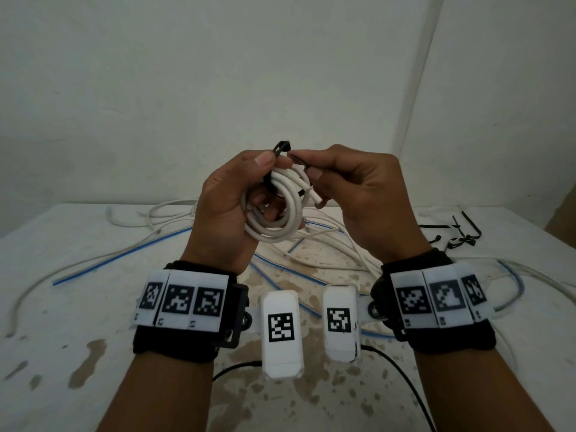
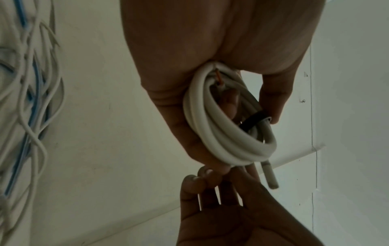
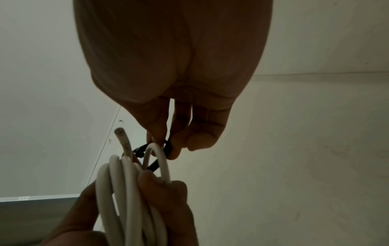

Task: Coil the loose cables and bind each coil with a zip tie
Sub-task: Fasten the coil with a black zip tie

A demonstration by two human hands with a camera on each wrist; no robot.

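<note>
The desk (image 1: 93,307) carries the loose cables (image 1: 327,244) yet to be coiled, with spare zip ties (image 1: 458,235) at my right for easy reach. Above it, my left hand (image 1: 227,207) curls its fingers around the white coil (image 1: 280,213) so the loops cannot spring apart. My right hand (image 1: 358,188) pinches the tail of the black zip tie (image 1: 282,148) wrapped around the coil, to feed it through the head.
</note>
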